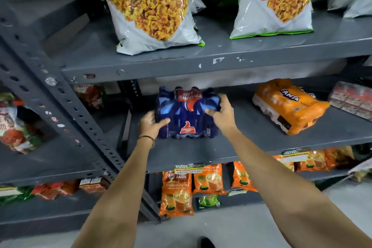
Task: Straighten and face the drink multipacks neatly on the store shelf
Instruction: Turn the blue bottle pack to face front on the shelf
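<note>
A dark blue drink multipack [188, 119] with a red logo stands on the middle grey shelf [251, 143], its front label facing me. My left hand [151, 124] grips its lower left side, thumb across the front. My right hand [222, 113] clasps its upper right corner. An orange Fanta multipack [287, 104] lies further right on the same shelf, tilted and turned at an angle. Both hands are apart from it.
Two large snack bags [149, 6] [275, 0] stand on the shelf above. A red-and-white pack [352, 98] sits at the far right. Orange tea packets [177, 189] fill the shelf below. A perforated grey upright [66, 102] runs diagonally at the left.
</note>
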